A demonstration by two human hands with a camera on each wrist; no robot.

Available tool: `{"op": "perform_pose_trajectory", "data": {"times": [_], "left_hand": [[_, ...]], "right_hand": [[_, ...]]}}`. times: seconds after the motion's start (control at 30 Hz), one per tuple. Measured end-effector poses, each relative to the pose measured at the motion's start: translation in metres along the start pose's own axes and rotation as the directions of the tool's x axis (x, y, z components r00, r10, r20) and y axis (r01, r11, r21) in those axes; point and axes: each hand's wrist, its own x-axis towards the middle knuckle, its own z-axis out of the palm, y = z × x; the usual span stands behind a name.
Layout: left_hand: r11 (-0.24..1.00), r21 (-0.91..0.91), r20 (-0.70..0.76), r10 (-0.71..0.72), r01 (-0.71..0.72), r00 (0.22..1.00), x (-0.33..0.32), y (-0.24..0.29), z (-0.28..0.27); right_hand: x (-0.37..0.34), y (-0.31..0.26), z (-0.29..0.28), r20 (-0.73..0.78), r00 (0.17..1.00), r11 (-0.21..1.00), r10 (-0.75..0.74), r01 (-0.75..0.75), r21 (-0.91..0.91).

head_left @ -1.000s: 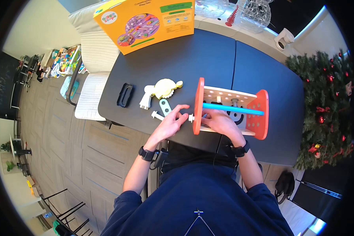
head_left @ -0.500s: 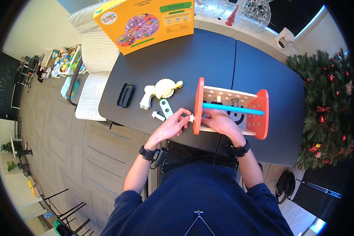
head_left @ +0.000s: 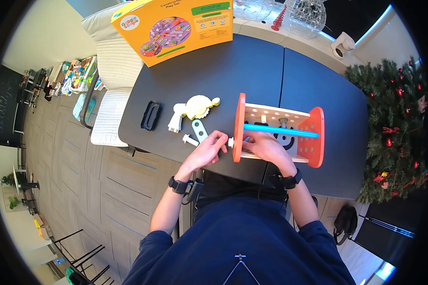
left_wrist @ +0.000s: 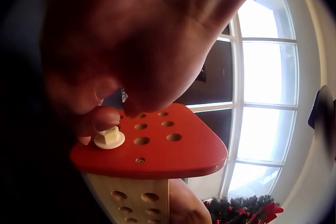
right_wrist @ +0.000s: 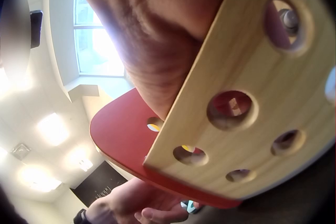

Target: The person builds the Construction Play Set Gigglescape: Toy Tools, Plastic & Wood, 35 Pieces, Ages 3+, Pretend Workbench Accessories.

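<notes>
Across the dark desk, at its far left, stands a yellow play-set box, its top cut off by the edge of my view. Nearer me sits the wooden toy frame: pale panels full of round holes, set between two rounded red-orange ends, with a glossy blue bar running across. Inside, the bar partly covers a grey piece with dark curved marks, and I can't make out its shape.

My right hand reaches into the frame. Its fingertips are lost behind the left red end, and from my wrist the pale panel blocks them too, so I can't tell whether they pinch anything. My left hand is outside that end, its fingers loosely bent.

Farther left lies a yellow piece with a toothed edge; whether it is joined to the whitish piece beside it is unclear. Left of them is a black tray. The near end of a pale green plate is hidden by my left hand, and a loose white bolt lies alongside.

Smallest is the cream bolt head, faceted on a round flange, at the red face. My left fingertips are just beside it, partly overlapping it from the wrist; I can't tell if they touch.
</notes>
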Motion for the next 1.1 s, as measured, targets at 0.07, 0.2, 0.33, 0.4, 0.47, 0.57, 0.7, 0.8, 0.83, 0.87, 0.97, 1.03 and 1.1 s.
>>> {"op": "perform_pose_trajectory", "data": {"times": [0.07,0.2,0.33,0.4,0.47,0.57,0.7,0.8,0.83,0.87,0.97,1.03,1.1], "left_hand": [[0.999,0.002,0.02,-0.049,0.049,0.999,0.004,-0.002,0.0],[0.999,0.053,0.07,-0.011,0.007,0.998,0.019,-0.023,0.002],[0.983,0.02,0.075,0.183,-0.185,0.98,0.008,-0.022,0.001],[0.992,0.019,0.044,0.124,-0.125,0.991,-0.001,-0.008,0.003],[0.997,-0.012,0.02,0.073,-0.072,0.997,-0.001,-0.004,0.002],[1.0,-0.022,0.012,0.022,-0.022,1.0,0.011,-0.013,0.001],[0.994,0.108,0.028,-0.021,0.018,0.999,0.016,-0.015,0.005],[0.994,0.093,0.044,0.061,-0.065,0.997,0.01,-0.011,0.006],[0.991,0.077,0.048,0.109,-0.112,0.993,0.007,-0.01,0.006],[0.99,0.066,0.051,0.125,-0.128,0.991,0.003,-0.007,0.006],[0.989,0.014,0.032,0.144,-0.145,0.989,-0.001,-0.002,0.004],[0.992,-0.047,-0.001,0.113,-0.113,0.994,0.004,-0.005,0.003],[0.997,0.04,0.008,0.059,-0.059,0.998,0.014,-0.014,0.002]], "right_hand": [[0.0,0.001,0.0,-0.002,1.0,1.0,0.004,-0.004,0.002],[0.001,0.004,0.002,-0.005,1.0,1.0,-0.008,0.008,0.004],[0.001,0.006,0.002,-0.005,1.0,1.0,-0.027,0.027,0.001],[0.0,0.005,0.002,-0.003,1.0,1.0,-0.024,0.024,-0.004],[0.001,0.004,0.002,-0.001,1.0,1.0,-0.022,0.022,-0.007],[0.002,0.006,0.003,-0.005,1.0,1.0,-0.018,0.018,-0.011],[-0.001,0.001,0.001,-0.007,1.0,1.0,-0.008,0.008,-0.012],[-0.001,0.0,0.0,-0.004,1.0,1.0,-0.004,0.004,-0.018],[-0.001,0.001,0.0,-0.003,1.0,1.0,-0.004,0.004,-0.021],[-0.001,0.002,0.001,-0.002,1.0,1.0,-0.002,0.002,-0.016],[0.001,0.004,0.003,-0.002,1.0,1.0,-0.01,0.01,-0.009],[0.003,0.008,0.005,-0.012,1.0,1.0,-0.023,0.023,-0.009],[0.004,0.011,0.006,-0.019,0.999,0.999,-0.035,0.035,-0.016]]}}
